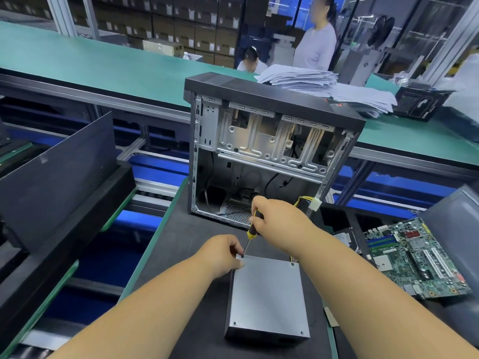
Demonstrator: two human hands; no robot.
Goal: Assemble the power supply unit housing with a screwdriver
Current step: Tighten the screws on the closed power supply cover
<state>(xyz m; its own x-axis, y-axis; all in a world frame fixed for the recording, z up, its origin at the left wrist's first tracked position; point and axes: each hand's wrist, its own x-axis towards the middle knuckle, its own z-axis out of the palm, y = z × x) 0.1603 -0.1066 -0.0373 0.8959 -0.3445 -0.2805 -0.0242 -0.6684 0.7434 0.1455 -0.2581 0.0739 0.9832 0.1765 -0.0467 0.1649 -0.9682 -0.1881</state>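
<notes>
Gripping screwdriver (251,230), R hand (274,218) at PSU housing (267,296) far-left corner; L hand (220,252) pinches there; open PC case (261,151) behind, motherboard (414,255) at mat's right edge.

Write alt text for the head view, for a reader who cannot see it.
A person's right hand holds a screwdriver with its tip at the far-left corner of a grey power supply unit, while the left hand steadies that corner. Behind it stands an open computer case; a motherboard lies to the right.

A dark bench (186,255) carries a grey metal box (267,299). Behind it stands an open computer case (269,141). A circuit board (414,257) lies to the right.
</notes>
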